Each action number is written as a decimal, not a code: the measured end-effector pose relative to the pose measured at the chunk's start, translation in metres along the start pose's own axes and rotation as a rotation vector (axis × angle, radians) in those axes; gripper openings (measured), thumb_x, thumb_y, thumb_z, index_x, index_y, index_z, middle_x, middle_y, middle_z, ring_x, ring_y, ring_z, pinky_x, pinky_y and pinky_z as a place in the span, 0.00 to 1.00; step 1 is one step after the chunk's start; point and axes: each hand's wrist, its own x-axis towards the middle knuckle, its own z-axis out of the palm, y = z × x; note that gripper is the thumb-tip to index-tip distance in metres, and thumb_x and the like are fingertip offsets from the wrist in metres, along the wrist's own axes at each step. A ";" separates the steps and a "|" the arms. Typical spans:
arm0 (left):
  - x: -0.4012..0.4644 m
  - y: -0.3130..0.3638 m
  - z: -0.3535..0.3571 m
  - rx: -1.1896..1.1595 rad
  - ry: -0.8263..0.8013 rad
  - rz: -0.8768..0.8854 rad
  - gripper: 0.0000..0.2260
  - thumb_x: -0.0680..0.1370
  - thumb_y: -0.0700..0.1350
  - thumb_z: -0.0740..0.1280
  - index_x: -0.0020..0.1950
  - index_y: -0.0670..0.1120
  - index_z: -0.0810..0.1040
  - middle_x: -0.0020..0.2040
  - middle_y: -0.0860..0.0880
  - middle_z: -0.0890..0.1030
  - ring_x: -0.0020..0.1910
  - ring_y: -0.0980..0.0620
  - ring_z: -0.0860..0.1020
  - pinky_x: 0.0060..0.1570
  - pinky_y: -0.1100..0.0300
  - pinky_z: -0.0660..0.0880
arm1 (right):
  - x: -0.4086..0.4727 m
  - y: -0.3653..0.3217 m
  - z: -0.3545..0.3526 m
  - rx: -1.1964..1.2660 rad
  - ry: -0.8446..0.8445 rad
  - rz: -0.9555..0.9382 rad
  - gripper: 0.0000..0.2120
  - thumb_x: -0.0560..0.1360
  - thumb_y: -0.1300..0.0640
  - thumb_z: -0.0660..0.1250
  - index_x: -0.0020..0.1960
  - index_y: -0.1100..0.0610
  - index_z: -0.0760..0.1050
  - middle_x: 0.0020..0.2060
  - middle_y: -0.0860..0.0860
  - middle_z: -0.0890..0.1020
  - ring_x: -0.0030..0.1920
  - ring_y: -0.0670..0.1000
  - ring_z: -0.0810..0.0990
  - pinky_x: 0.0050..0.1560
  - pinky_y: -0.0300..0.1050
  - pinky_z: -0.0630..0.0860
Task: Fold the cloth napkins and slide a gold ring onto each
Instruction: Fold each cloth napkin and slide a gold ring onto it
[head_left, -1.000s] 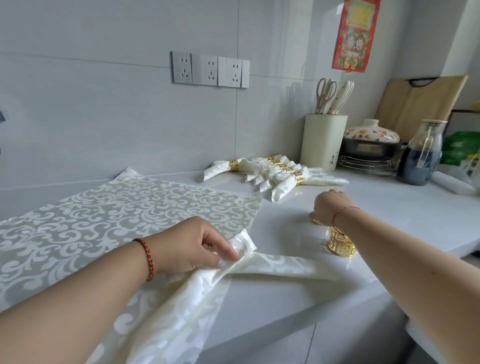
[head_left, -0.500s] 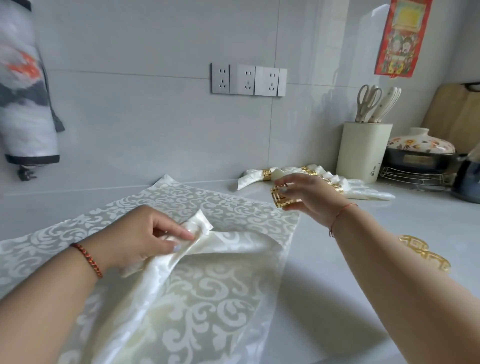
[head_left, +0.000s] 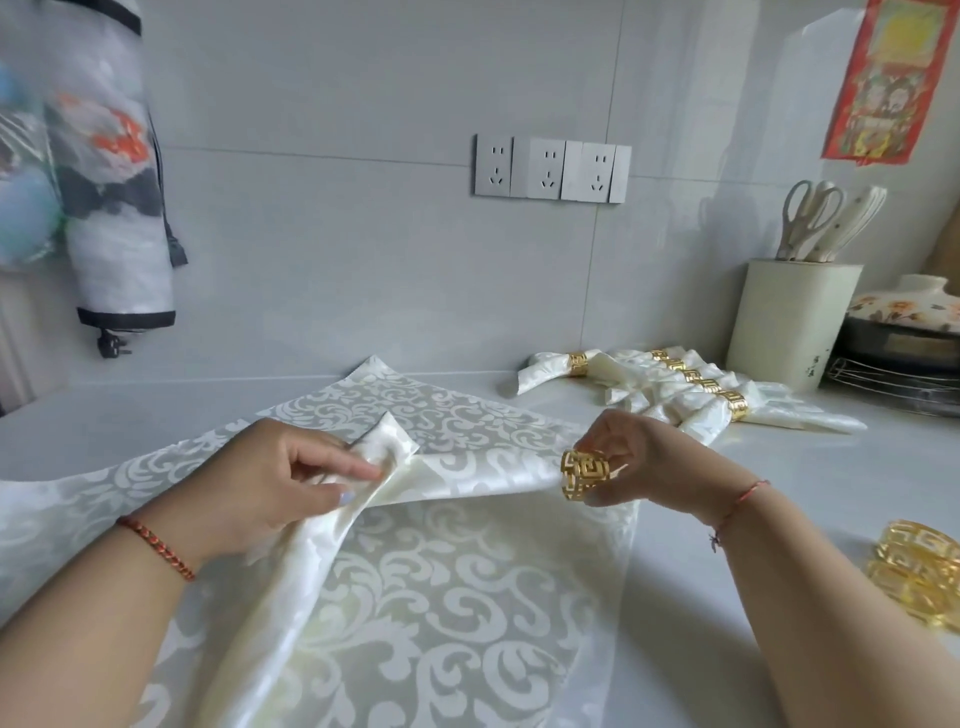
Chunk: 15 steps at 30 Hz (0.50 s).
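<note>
At frame centre, the folded napkin (head_left: 415, 467) is pinched at its gathered middle by the left hand (head_left: 270, 483); its long axis runs rightward to a tip reaching the gold ring (head_left: 584, 474), which is gripped by the right hand (head_left: 654, 462). The ring's opening is judged nearly aligned for threading over that tip.

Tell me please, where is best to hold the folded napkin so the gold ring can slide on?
Probably just behind its folded tip, from the left, where the left hand pinches it now. The tip points toward the ring in the right hand, leaving that end free.
</note>
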 end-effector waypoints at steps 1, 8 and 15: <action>0.000 0.000 0.000 0.008 -0.005 0.005 0.22 0.69 0.30 0.74 0.41 0.61 0.86 0.39 0.40 0.80 0.32 0.55 0.68 0.32 0.65 0.61 | 0.000 -0.001 0.003 -0.019 -0.013 -0.002 0.20 0.61 0.61 0.80 0.48 0.51 0.75 0.45 0.47 0.85 0.48 0.47 0.84 0.52 0.46 0.80; -0.001 0.002 0.009 0.061 -0.039 0.012 0.21 0.70 0.34 0.75 0.41 0.63 0.85 0.45 0.47 0.84 0.44 0.54 0.74 0.47 0.59 0.66 | -0.002 -0.012 0.016 -0.061 -0.036 -0.027 0.21 0.59 0.60 0.81 0.46 0.50 0.75 0.43 0.46 0.85 0.45 0.46 0.83 0.53 0.48 0.80; -0.003 0.009 0.016 0.045 -0.102 0.005 0.19 0.70 0.34 0.75 0.41 0.61 0.86 0.40 0.58 0.84 0.35 0.56 0.74 0.39 0.64 0.68 | -0.005 -0.020 0.025 -0.053 -0.075 -0.096 0.22 0.60 0.65 0.80 0.46 0.52 0.74 0.44 0.46 0.85 0.46 0.44 0.83 0.49 0.34 0.78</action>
